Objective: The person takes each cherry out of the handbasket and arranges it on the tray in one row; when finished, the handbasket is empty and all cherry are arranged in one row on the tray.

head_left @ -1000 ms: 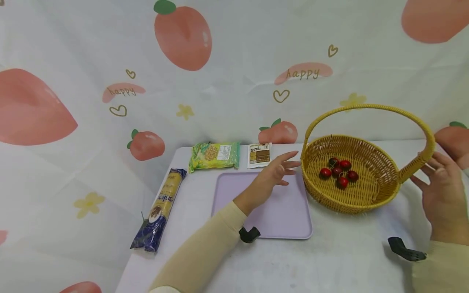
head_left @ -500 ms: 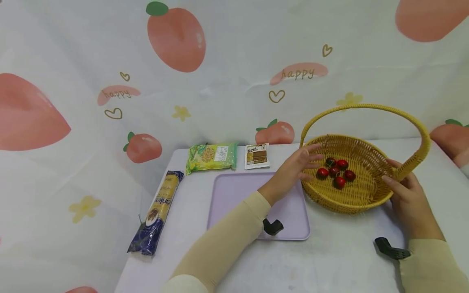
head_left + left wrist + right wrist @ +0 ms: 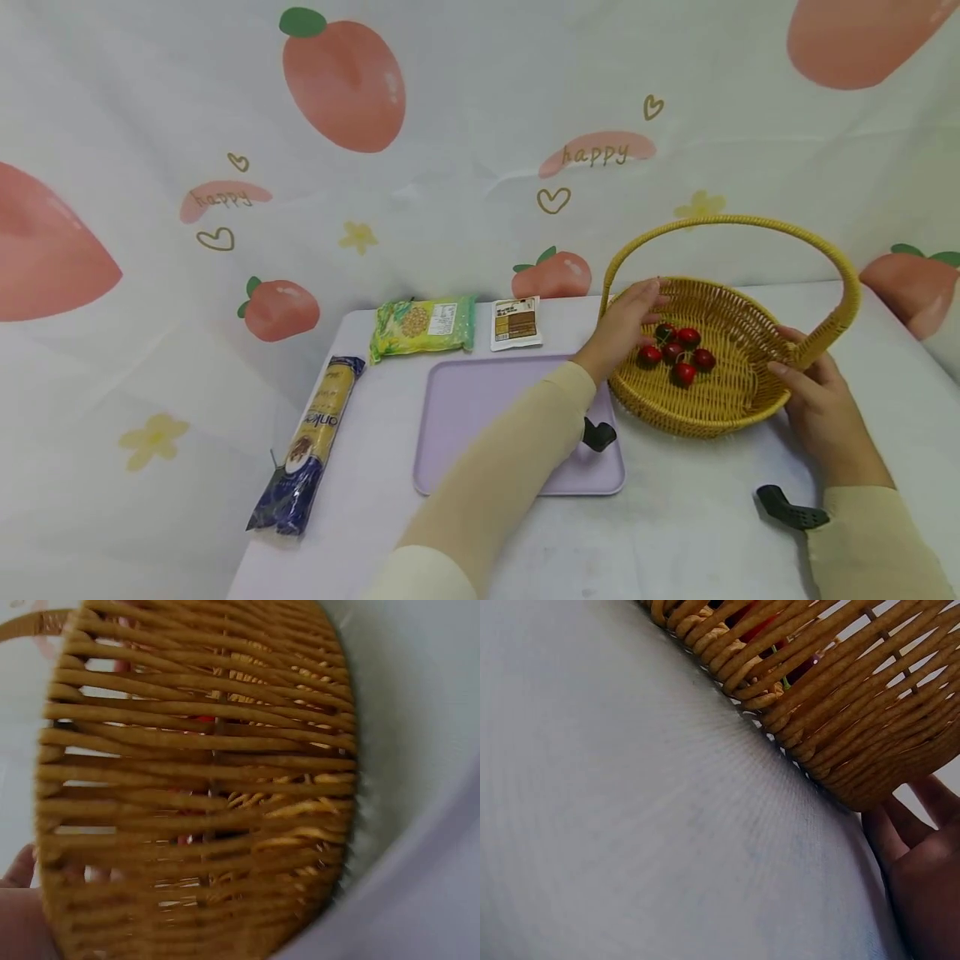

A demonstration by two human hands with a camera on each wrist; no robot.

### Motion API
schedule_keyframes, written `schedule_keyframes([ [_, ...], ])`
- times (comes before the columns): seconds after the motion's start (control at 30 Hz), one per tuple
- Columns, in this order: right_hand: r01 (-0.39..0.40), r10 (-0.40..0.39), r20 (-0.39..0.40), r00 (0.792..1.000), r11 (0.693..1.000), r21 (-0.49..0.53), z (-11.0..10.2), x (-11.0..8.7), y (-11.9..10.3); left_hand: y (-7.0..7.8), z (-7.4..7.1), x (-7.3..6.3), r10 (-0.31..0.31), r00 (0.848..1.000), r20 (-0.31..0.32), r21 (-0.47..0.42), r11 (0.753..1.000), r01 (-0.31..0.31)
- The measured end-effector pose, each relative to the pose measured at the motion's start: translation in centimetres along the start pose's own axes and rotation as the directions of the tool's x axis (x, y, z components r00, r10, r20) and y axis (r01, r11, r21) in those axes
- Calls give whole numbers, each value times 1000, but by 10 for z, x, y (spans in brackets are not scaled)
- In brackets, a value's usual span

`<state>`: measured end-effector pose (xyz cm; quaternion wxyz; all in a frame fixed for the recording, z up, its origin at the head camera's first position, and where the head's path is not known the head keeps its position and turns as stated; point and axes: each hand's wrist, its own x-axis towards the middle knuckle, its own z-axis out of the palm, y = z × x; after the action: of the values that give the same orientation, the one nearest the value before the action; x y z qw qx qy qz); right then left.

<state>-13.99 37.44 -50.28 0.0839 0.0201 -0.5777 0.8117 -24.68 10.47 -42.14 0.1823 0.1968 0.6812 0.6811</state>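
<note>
A yellow woven basket (image 3: 693, 425) with a tall arched handle (image 3: 738, 220) stands on the table at the right, several red cherries (image 3: 684, 373) inside. My left hand (image 3: 626, 325) reaches over its left rim, its fingers stretched out inside the wall near the cherries. In the left wrist view the basket's wall (image 3: 187, 780) fills most of the frame, with part of the hand (image 3: 22, 919) at lower left. My right hand (image 3: 821, 400) grips the right rim by the handle's base, thumb on top. Its fingers (image 3: 892, 825) show against the outer wall in the right wrist view.
A lilac tray (image 3: 480, 400) lies left of the basket, partly under my left forearm. Behind it are a green-yellow packet (image 3: 423, 327) and a small white-brown sachet (image 3: 516, 323). A long blue-gold pack (image 3: 307, 446) lies along the table's left edge. A printed cloth hangs behind.
My left hand has moved right, from over the tray to across the basket's left rim. My right hand has come in from the right and taken hold of the basket's right rim.
</note>
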Motion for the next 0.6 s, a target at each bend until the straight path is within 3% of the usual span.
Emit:
schedule_keyframes([
  [0.13,15,-15,14,1000,1000,14,-1,1,1,-4,9,10,-43,998,-49,47,998,45],
  [0.23,32,-33,28,999,999,29,-1,1,1,-4,15,15,-105,990,-99,104,988,115],
  [0.4,52,-52,40,998,999,12,-1,0,1,-3,25,17,-241,960,-140,200,943,266],
  [0.6,27,-26,26,999,999,-39,0,-1,0,-7,29,14,-281,952,-121,291,907,305],
])
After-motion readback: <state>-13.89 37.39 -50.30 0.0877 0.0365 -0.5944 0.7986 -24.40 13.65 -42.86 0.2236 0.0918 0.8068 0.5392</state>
